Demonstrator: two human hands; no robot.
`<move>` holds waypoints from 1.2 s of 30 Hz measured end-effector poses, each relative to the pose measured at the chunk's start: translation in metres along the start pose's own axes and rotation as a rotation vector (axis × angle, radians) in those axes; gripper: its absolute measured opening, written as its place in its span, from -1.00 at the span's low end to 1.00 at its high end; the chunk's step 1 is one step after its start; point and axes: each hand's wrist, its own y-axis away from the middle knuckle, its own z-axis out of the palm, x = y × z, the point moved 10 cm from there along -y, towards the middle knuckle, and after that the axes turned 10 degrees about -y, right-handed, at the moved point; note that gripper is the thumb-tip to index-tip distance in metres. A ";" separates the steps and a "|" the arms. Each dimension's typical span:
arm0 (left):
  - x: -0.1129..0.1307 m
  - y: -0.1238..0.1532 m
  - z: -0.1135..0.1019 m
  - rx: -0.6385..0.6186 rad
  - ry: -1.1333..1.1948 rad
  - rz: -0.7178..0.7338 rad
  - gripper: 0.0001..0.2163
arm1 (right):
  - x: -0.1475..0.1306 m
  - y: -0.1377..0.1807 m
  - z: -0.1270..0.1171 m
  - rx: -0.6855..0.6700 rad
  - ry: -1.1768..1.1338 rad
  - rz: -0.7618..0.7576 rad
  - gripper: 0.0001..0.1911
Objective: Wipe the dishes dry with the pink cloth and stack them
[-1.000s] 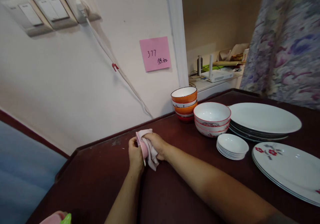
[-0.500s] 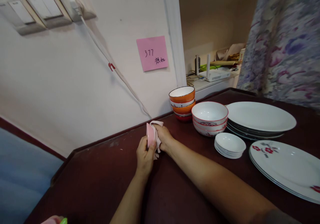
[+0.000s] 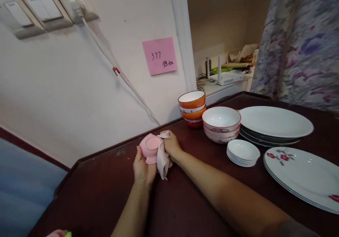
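Observation:
My left hand grips a small pink bowl, held above the dark table with its base turned toward me. My right hand is closed on a pale pink cloth and presses it against the bowl's right side. The cloth hangs down below both hands. Both forearms reach in from the bottom of the view.
To the right stand stacked orange bowls, stacked white bowls with red rims, a pile of small white saucers, large white oval plates and flowered plates. A wall with switches, cable and pink note runs behind.
The pink bowl has turned in my left hand from edge-on to base facing me, and both hands have shifted slightly left and down. My right hand keeps the cloth against it.

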 end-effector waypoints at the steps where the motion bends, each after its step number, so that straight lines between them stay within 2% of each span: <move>1: 0.000 0.000 0.001 -0.011 0.020 -0.012 -0.58 | -0.004 0.002 0.001 -0.012 0.042 -0.041 -0.80; 6: 0.001 -0.002 -0.002 -0.027 0.051 -0.059 -0.49 | -0.033 0.029 0.019 -0.134 0.442 -0.395 -0.63; 9: -0.005 -0.005 -0.008 -0.016 0.052 -0.087 -0.47 | -0.044 0.057 0.042 -0.309 0.555 -0.591 -0.48; 12: -0.010 -0.007 -0.005 -0.079 0.057 -0.079 -0.53 | -0.045 0.082 0.066 -0.513 0.715 -0.676 -0.48; 15: -0.013 -0.006 0.000 -0.134 0.064 -0.068 -0.58 | -0.048 0.089 0.071 -0.535 0.838 -0.671 -0.53; 20: -0.019 -0.002 -0.004 -0.035 0.010 -0.102 -0.66 | -0.064 0.080 0.062 -0.396 0.880 -0.620 -0.65; 23: -0.012 0.003 -0.002 -0.026 -0.111 0.017 -0.72 | -0.071 0.058 0.047 -0.238 0.832 -0.531 -0.77; 25: -0.010 0.007 0.003 -0.065 -0.202 0.075 -0.77 | -0.070 0.037 0.032 -0.138 0.723 -0.433 -0.84; 27: -0.013 0.009 0.005 -0.067 -0.225 0.064 -0.81 | -0.059 0.014 0.017 -0.089 0.477 -0.269 -0.89; 29: -0.016 0.009 0.004 -0.051 -0.161 0.004 -0.79 | -0.040 -0.001 0.009 -0.103 0.204 -0.092 -0.90; 31: -0.016 0.005 0.004 -0.064 -0.069 -0.062 -0.70 | -0.022 -0.006 0.011 -0.154 0.035 0.037 -0.87; 33: -0.009 -0.001 0.003 -0.102 0.020 -0.072 -0.61 | -0.009 -0.004 0.015 -0.213 -0.020 0.093 -0.82; 36: 0.011 -0.012 -0.010 -0.118 0.149 0.026 -0.58 | 0.007 0.003 0.021 -0.268 -0.075 0.159 -0.81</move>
